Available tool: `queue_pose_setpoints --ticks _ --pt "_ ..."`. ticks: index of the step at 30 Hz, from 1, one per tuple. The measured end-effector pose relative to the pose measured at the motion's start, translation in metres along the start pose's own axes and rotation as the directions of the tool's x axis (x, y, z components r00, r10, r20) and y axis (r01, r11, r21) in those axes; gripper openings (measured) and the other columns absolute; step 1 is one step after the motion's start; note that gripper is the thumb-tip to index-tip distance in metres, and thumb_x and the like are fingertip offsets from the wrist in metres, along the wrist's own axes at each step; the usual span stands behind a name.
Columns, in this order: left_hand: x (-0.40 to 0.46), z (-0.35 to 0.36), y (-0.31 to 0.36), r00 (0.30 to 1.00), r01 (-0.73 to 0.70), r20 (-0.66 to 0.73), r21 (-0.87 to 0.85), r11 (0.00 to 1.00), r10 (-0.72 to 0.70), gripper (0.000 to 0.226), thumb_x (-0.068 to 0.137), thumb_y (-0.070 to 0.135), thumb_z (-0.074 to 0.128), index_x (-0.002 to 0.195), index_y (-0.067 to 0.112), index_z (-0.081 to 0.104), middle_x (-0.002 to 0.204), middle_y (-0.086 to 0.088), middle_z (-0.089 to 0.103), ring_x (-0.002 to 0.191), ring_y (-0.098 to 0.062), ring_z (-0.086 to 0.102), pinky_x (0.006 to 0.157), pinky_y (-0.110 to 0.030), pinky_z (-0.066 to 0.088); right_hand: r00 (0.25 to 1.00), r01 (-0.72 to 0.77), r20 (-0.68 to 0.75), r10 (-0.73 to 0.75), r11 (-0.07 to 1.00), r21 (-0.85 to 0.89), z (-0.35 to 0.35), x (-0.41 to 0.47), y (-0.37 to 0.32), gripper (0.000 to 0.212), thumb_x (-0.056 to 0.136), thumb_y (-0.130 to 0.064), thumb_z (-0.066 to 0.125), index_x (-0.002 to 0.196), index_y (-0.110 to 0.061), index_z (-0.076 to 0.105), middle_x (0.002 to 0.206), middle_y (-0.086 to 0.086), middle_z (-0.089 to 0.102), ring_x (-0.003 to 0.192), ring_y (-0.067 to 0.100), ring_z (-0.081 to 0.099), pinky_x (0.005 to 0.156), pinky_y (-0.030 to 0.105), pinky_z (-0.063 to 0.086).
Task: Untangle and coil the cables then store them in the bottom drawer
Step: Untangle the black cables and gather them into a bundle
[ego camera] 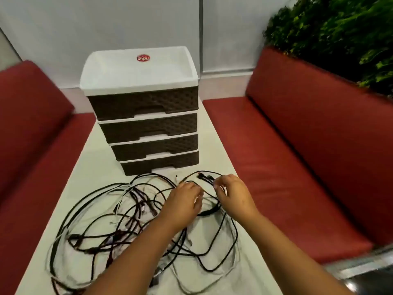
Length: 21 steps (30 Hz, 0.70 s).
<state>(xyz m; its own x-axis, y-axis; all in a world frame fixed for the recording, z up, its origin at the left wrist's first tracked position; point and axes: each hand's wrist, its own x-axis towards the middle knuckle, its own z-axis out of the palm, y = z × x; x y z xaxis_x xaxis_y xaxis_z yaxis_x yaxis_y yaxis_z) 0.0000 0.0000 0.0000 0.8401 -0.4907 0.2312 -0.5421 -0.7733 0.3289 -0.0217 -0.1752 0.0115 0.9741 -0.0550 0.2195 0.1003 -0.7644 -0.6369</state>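
On the table, black cable is pinched by both hands; a hard pull could tighten knots in the tangle.

A seating booth, like those in a café, lounge or waiting area. Red padded benches face each other across a narrow white table. Pale panelled walls stand behind, and leafy green plants rise above the right-hand bench.
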Motion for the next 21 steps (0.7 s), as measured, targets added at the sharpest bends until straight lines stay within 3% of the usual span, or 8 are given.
queue_pose_setpoints --ticks 3,7,13,17,19,21 --pt "-0.005 0.019 -0.001 0.99 0.028 0.14 -0.032 0.999 -0.024 0.022 0.093 0.031 0.055 0.109 0.022 0.065 0.11 0.001 0.062 0.108 -0.021 0.054 0.089 -0.035 0.043 0.996 -0.012 0.089 0.006 0.997 0.072 0.013 -0.012 0.006 0.011 0.089 -0.011 0.059 0.092 -0.014 0.069 0.085 -0.004 0.06 0.078 0.012 0.054 0.069 0.022 0.037" --pt "-0.009 0.032 0.001 0.968 0.02 0.247 0.112 0.994 -0.047 0.029 0.092 0.04 0.056 0.117 0.026 0.062 0.111 0.003 0.062 0.108 -0.021 0.055 0.088 -0.034 0.04 0.984 -0.045 0.174 0.031 0.996 0.079 0.026 -0.026 0.011 0.012 0.092 -0.015 0.056 0.092 -0.018 0.068 0.085 -0.006 0.065 0.075 0.006 0.054 0.063 0.008 0.036" --pt "-0.012 0.036 0.003 0.985 0.075 0.143 0.158 0.985 -0.098 0.025 0.099 0.038 0.044 0.116 0.026 0.057 0.114 0.005 0.059 0.11 -0.02 0.052 0.09 -0.035 0.035 0.982 -0.106 0.169 0.086 0.987 0.117 0.031 -0.036 0.023 0.009 0.093 -0.016 0.056 0.089 -0.019 0.064 0.079 -0.01 0.062 0.07 0.006 0.055 0.061 0.007 0.036" --pt "-0.008 0.008 0.005 0.989 0.151 0.009 -0.021 0.988 -0.151 0.026 0.102 0.032 0.04 0.114 0.017 0.058 0.109 0.0 0.059 0.104 -0.022 0.052 0.084 -0.036 0.041 0.975 -0.166 0.176 0.136 0.972 0.168 0.027 -0.038 0.026 0.01 0.094 -0.021 0.058 0.085 -0.02 0.06 0.073 -0.008 0.064 0.067 0.005 0.058 0.058 0.013 0.039" --pt "-0.006 -0.013 0.011 0.972 0.235 0.027 -0.223 0.946 -0.235 0.025 0.103 0.032 0.04 0.115 0.018 0.056 0.095 0.004 0.06 0.092 -0.019 0.056 0.075 -0.033 0.042 0.969 -0.195 0.19 0.158 0.961 0.194 0.024 -0.036 0.023 0.014 0.096 -0.026 0.057 0.083 -0.021 0.062 0.073 -0.007 0.065 0.068 0.006 0.059 0.06 0.017 0.042" --pt "-0.004 -0.031 0.018 0.957 0.285 0.063 -0.365 0.886 -0.282 0.022 0.103 0.033 0.041 0.113 0.021 0.055 0.083 0.011 0.057 0.082 -0.014 0.055 0.07 -0.03 0.042 0.959 -0.26 0.201 0.201 0.904 0.338 0.018 -0.032 0.013 0.024 0.097 -0.036 0.055 0.085 -0.018 0.067 0.076 -0.002 0.068 0.071 0.012 0.062 0.069 0.028 0.051"
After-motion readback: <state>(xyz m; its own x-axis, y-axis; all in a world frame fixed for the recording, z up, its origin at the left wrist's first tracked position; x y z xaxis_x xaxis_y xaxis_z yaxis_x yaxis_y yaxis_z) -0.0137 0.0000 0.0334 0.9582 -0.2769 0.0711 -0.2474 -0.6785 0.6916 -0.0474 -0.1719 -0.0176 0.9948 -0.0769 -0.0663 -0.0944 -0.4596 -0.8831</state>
